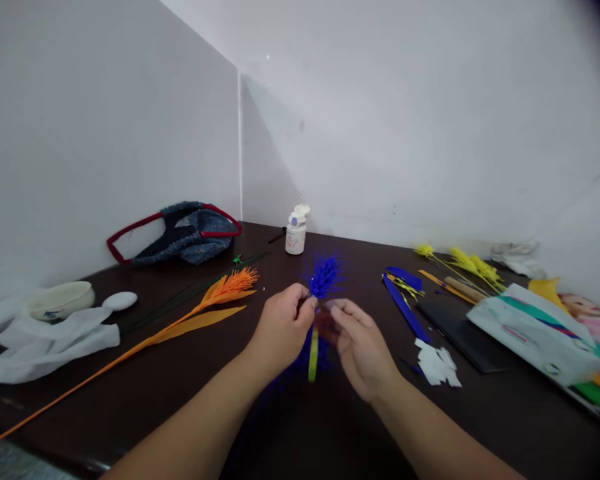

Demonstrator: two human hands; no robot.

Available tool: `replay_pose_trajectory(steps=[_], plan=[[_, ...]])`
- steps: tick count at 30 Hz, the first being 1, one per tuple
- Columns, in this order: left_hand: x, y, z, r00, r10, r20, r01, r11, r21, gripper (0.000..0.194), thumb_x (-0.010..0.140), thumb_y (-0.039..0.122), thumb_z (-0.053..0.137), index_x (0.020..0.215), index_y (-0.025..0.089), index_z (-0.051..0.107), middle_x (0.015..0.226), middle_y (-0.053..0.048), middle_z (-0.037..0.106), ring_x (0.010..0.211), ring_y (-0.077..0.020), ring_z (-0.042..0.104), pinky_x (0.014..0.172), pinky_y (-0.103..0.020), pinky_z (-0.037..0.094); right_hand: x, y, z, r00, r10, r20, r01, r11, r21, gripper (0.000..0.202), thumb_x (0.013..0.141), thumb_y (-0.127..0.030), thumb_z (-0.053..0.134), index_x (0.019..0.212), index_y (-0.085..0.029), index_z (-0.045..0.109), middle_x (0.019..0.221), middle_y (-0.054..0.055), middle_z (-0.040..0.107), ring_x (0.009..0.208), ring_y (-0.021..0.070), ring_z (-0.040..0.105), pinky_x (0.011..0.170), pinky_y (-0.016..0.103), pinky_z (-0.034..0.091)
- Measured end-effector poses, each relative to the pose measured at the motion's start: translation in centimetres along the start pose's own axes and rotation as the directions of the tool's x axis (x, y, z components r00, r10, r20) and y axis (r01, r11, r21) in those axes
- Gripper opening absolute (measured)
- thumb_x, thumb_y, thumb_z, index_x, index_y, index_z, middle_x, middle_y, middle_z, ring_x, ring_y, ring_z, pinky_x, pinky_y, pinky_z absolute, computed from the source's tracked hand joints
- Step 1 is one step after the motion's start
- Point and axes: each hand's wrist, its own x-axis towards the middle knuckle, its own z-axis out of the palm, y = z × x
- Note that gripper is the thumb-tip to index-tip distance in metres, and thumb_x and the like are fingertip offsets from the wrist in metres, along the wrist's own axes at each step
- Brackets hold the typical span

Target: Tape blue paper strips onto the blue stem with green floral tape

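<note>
- Base of the blue ear [325, 275] comes first: the left hand [283, 327] has it pinched between thumb and forefinger, just under the bristles, in the middle of the view above the worktop [215, 407]. A light, firm grip there should steady the head without crushing the fringe.
- The right hand [363, 347] is beside it, thumb and fingers curled close together. Blur and overlap hide what, if anything, lies between those fingertips, so I cannot tell whether it grips something.
- A yellow-green strip [313, 353] hangs between the hands. Any pull on it is best kept gentle and even, since a strip this thin looks likely to twist or tear.
- Small finger movements close to the pinch would give better control than sweeps of the whole arm; the left hand can serve as the fixed point while the right does the fine work.
- Bristles want keeping out from under both thumbs, as trapped ones would probably bend.
- More blue fringe [324, 357] shows below and behind the hands. Raised wrists would avoid snagging it.
- White scraps [437, 363] and a looped blue band [405, 310] lie on the right, so the right elbow should swing out with care.
</note>
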Motion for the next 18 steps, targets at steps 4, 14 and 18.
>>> replay_pose_trajectory(steps=[4, 14, 18], plan=[[-0.1, 0.3, 0.5, 0.996, 0.071, 0.058, -0.080, 0.985, 0.150, 0.017, 0.077, 0.022, 0.051, 0.060, 0.019, 0.050, 0.052, 0.003, 0.049, 0.052, -0.0129, 0.044, 0.053, -0.024, 0.028, -0.9, -0.1, -0.3, 0.987, 0.099, 0.123, -0.110, 0.991, 0.081, 0.014, 0.069, -0.027, 0.067, 0.079, -0.019, 0.061, 0.075, 0.001, 0.062, 0.076, 0.0166, 0.058, 0.074, 0.031, 0.043], [-0.6, 0.5, 1.0, 0.962, -0.072, 0.263, 0.108, 0.986, -0.126, 0.022, 0.079, 0.031, 0.051, 0.060, 0.019, 0.049, 0.049, 0.004, 0.049, 0.041, -0.0099, 0.042, 0.043, -0.021, 0.029, -0.6, -0.5, -1.5, 0.999, 0.047, -0.020, -0.048, 0.996, -0.074, 0.013, 0.067, -0.024, 0.068, 0.063, -0.016, 0.058, 0.057, -0.004, 0.054, 0.055, 0.0106, 0.048, 0.057, 0.025, 0.038], [-0.8, 0.4, 1.4, 0.931, -0.121, 0.346, 0.219, 0.940, -0.261, 0.024, 0.081, 0.031, 0.048, 0.061, 0.018, 0.046, 0.049, 0.005, 0.049, 0.039, -0.0076, 0.041, 0.041, -0.020, 0.031, -0.8, -0.5, -1.3, 0.993, 0.106, -0.044, -0.104, 0.994, 0.027, 0.017, 0.065, -0.024, 0.070, 0.060, -0.017, 0.055, 0.051, -0.005, 0.050, 0.049, 0.0097, 0.046, 0.053, 0.025, 0.037]])
